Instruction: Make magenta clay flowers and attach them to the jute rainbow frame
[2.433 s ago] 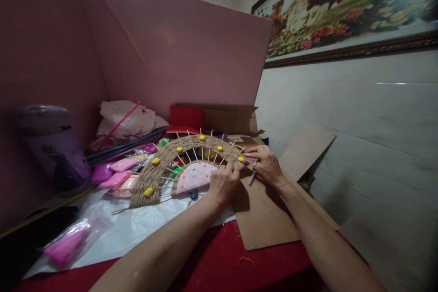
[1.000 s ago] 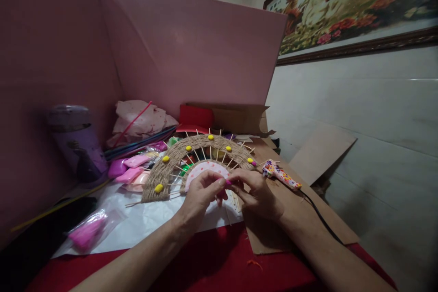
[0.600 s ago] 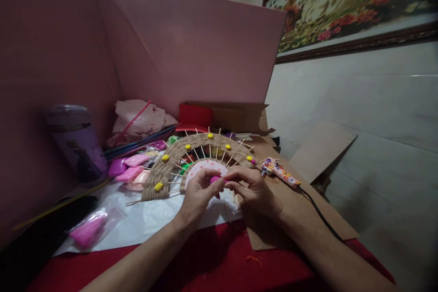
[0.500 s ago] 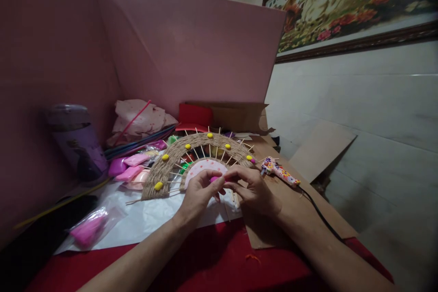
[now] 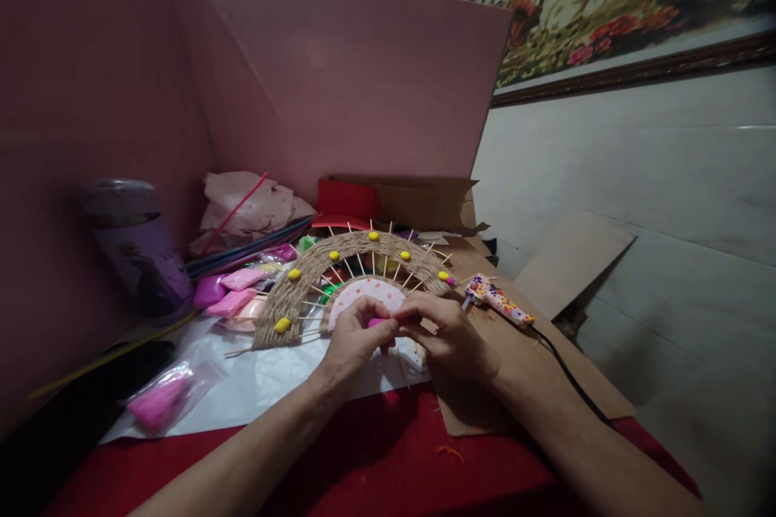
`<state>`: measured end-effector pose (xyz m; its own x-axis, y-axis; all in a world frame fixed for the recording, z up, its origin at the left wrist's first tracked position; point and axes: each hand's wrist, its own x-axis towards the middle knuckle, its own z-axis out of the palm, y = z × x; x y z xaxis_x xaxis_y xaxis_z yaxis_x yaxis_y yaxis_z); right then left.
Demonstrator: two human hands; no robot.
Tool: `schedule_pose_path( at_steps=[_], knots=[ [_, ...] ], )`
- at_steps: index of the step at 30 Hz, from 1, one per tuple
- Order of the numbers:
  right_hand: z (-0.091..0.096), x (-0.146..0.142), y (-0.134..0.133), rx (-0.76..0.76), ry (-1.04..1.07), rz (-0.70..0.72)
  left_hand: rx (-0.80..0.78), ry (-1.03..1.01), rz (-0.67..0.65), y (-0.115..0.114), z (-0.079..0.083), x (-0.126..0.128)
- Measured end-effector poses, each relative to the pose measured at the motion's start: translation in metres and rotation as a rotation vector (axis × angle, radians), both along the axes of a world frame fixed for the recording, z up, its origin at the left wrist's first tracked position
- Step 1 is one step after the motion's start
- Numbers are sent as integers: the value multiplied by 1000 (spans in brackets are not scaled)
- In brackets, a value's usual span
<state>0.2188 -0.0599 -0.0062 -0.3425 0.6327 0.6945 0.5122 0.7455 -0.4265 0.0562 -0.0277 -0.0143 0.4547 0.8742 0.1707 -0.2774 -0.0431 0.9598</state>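
Between the thumb and fingers of my left hand (image 5: 355,339) is a small lump of magenta modelling clay (image 5: 378,323). The fingertips of my right hand (image 5: 445,335) are pinched together right beside it, touching or almost touching the lump; what they hold is hidden. Just beyond my hands lies a half-round fan shape woven of brown twine (image 5: 321,262) over thin sticks. Several yellow clay dots (image 5: 294,275) sit along its band, and one small magenta dot (image 5: 450,280) is at the right end. A pink spotted half circle (image 5: 367,291) forms its centre, partly covered by my hands.
A flower-patterned glue gun (image 5: 500,303) with a black cord rests on cardboard (image 5: 466,412) at the right. Left are packets of pink clay (image 5: 230,304), a bagged magenta lump (image 5: 158,404) and a purple tumbler (image 5: 142,258). White sheeting (image 5: 267,380) lies over a red cloth (image 5: 352,460).
More of the magenta clay shows now at my left thumb, and my fingers have shifted slightly around it. The whole view has moved a little; the fan shape stays in place.
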Motion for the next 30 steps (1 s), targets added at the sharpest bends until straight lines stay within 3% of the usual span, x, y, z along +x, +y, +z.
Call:
schedule_pose_path(
  at_steps=[10,17,21,30],
  knots=[
    [-2,0,1,59,-39,-37,31,41,87,2,-2,-2],
    [0,-4,-1,75,-93,-18,-16,-25,42,1,-2,-1],
    [0,-8,-4,85,-128,-29,-10,1,111,0,1,0],
    [-2,-1,-1,82,160,-219,-62,-86,192,2,9,-5]
  ],
)
